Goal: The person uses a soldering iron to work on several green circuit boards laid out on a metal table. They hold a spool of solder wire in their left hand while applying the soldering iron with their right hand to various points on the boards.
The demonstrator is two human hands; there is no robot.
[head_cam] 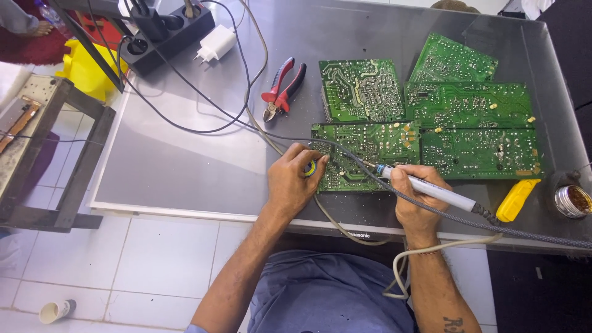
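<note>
Smooth dull metal tabletop (185, 160); glossy green circuit boards (475, 154); plastic-handled pliers (282, 87).

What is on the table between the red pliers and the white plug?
In the head view, only dark cables cross the bare metal table between the red pliers and white plug.

A grey metal table (185, 160) carries green circuit boards (468, 105), red pliers (282, 86), a black power strip (166, 34) and a white charger (216, 44)
</note>
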